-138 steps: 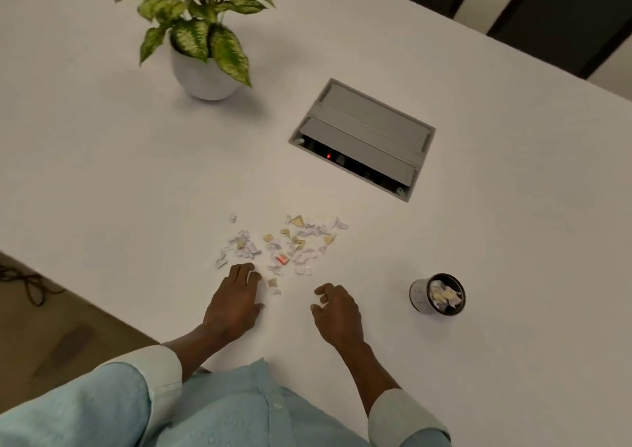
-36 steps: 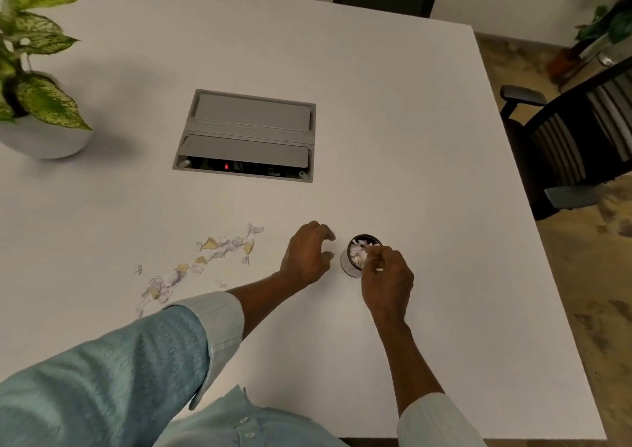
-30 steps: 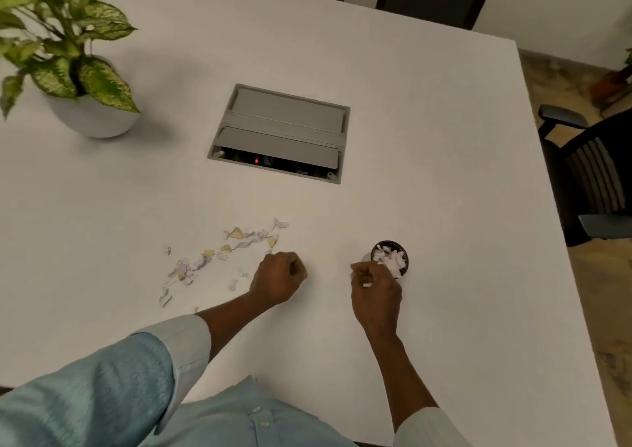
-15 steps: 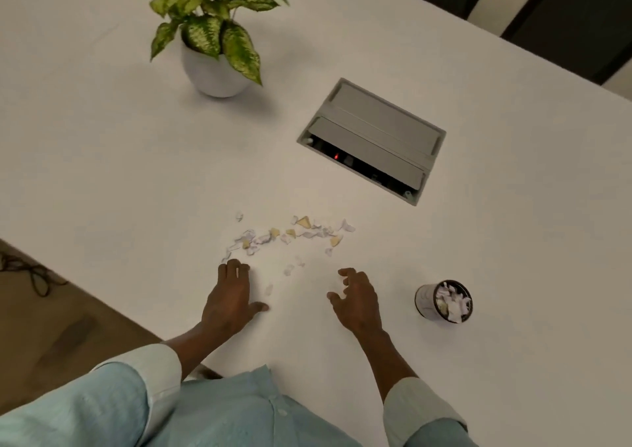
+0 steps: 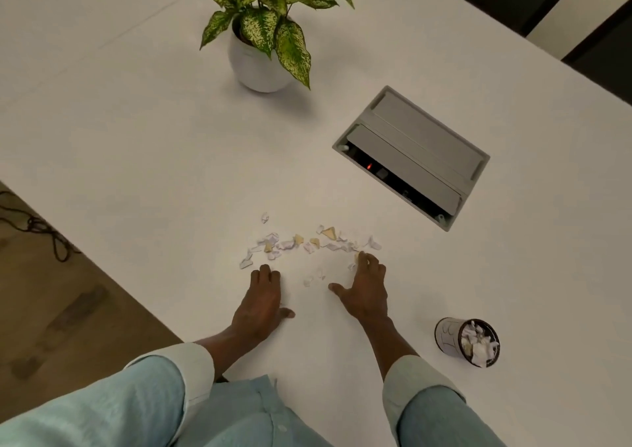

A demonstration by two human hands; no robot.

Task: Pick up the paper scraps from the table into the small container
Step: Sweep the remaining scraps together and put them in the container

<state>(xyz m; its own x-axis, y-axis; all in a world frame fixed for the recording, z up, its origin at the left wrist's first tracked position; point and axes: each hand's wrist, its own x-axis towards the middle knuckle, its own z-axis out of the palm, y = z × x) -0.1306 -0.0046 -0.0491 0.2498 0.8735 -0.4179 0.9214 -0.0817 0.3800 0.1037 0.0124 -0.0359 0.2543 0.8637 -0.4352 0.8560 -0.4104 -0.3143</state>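
Observation:
Several small white, lilac and tan paper scraps [image 5: 307, 243] lie scattered in a loose band on the white table [image 5: 136, 139]. My left hand [image 5: 261, 301] rests flat on the table just below the left end of the band, fingers straight. My right hand [image 5: 364, 291] lies spread on the table, its fingertips touching scraps at the right end of the band. A few tiny scraps [image 5: 313, 277] sit between my hands. The small round container [image 5: 466, 340], dark-rimmed and holding white scraps, stands to the right of my right forearm.
A potted plant in a white pot [image 5: 258, 60] stands at the back. A grey recessed cable box [image 5: 413, 156] with a red light sits behind the scraps to the right. The table's left edge drops to a floor with a dark cable [image 5: 37, 228].
My right hand has reached forward from beside the container to the right end of the scraps. My left hand stays flat near the left end. Fewer scraps lie on the table than 4.6 s ago.

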